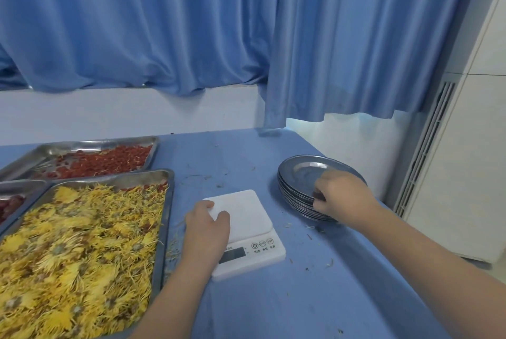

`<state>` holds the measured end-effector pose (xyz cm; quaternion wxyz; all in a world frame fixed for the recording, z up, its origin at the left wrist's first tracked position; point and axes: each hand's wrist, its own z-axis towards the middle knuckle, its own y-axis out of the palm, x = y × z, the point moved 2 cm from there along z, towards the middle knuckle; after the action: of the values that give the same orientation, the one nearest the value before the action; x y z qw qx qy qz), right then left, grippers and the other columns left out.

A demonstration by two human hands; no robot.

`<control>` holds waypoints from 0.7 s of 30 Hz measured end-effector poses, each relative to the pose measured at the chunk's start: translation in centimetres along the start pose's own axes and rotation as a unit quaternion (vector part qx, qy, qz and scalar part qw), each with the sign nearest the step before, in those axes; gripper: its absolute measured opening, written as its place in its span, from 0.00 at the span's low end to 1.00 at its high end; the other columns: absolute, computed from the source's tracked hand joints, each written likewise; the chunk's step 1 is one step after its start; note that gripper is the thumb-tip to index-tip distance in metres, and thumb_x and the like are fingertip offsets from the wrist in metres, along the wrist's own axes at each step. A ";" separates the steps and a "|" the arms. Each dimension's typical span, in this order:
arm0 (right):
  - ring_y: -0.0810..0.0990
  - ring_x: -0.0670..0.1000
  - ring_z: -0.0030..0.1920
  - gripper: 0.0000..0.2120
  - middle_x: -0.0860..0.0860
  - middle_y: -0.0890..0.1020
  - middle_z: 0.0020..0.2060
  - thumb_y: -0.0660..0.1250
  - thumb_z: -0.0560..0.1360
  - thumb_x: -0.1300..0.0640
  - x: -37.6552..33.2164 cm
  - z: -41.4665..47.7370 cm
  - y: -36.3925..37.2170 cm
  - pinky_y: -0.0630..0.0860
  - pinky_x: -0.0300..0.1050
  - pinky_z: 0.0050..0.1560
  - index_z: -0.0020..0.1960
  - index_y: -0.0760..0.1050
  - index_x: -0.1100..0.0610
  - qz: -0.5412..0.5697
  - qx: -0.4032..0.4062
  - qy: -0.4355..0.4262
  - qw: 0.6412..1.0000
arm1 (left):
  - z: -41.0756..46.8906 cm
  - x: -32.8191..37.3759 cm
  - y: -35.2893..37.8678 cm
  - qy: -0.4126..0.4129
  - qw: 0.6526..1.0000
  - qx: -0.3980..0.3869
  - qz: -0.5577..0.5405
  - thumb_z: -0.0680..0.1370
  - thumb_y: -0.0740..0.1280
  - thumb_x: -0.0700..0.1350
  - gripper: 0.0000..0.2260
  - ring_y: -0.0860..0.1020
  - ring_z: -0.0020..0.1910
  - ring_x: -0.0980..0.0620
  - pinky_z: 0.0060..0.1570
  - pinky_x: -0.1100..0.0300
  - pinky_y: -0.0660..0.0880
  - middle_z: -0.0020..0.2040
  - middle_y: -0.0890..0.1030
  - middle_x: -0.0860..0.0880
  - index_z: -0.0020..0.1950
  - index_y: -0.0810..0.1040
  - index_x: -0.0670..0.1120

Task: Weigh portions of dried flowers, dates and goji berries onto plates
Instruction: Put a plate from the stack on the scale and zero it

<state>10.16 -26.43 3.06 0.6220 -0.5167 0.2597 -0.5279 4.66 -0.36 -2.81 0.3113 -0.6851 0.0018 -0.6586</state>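
A white digital scale (pixel 247 215) lies on the blue tablecloth in the middle. My left hand (pixel 206 230) grips its left edge, with the thumb on the weighing platform. To the right stands a stack of several steel plates (pixel 298 174). My right hand (pixel 341 196) grips the near rim of the top plates, fingers curled over the edge. A steel tray of yellow dried flowers (pixel 79 251) fills the near left. Behind it is a tray of red goji berries (pixel 106 160). A third tray with dark red dates (pixel 11 205) shows at the left edge, mostly cut off.
The table (pixel 315 297) is covered in blue cloth with scattered petal scraps. Blue curtains (pixel 191 23) hang behind over a white sill. A white air conditioner unit (pixel 451 174) stands just beyond the table's right edge.
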 end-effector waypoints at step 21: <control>0.74 0.53 0.34 0.10 0.48 0.77 0.34 0.72 0.64 0.64 -12.1 -0.3 0.4 0.70 0.46 0.35 0.41 0.81 0.52 0.099 0.246 -0.236 0.935 | -0.3 0.1 -6.4 -0.062 0.911 0.070 -0.401 0.82 0.60 0.49 0.08 0.74 0.63 0.50 0.67 0.51 0.69 0.63 0.75 0.50 0.60 0.71 0.55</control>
<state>6.29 -15.35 -0.16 0.8220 -0.4290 0.0168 -0.3741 1.84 4.62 -0.03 0.0676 -0.6440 -0.3379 -0.6830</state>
